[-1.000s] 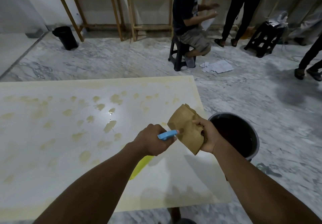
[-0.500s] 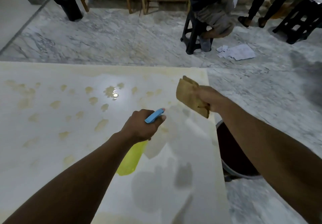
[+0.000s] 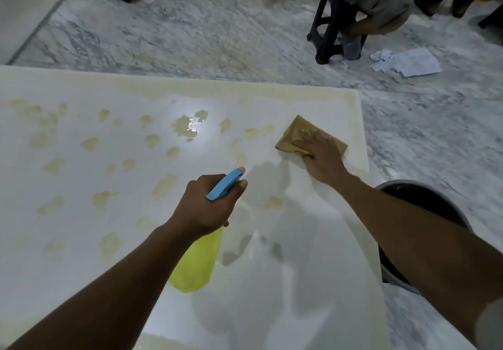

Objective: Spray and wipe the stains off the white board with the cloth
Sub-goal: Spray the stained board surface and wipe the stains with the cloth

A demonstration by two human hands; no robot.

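The white board point(image 3: 109, 240) fills the lower left, dotted with several yellowish stains point(image 3: 187, 126) across its far half. My left hand point(image 3: 206, 208) grips a yellow spray bottle point(image 3: 197, 264) with a blue nozzle point(image 3: 226, 185) pointing toward the far right. My right hand point(image 3: 322, 159) lies flat on a folded brown cloth point(image 3: 296, 137), pressing it onto the board near the far right corner.
A dark bucket point(image 3: 424, 200) stands on the marble floor just past the board's right edge, under my right forearm. Beyond the board a person sits on a black stool point(image 3: 329, 31), with loose papers point(image 3: 405, 62) on the floor. Another person's feet point(image 3: 441, 4) show at top right.
My right hand has brought the cloth down from the air onto the board and flattened on it. The view has tilted further down. The spray bottle has stayed roughly where it was.
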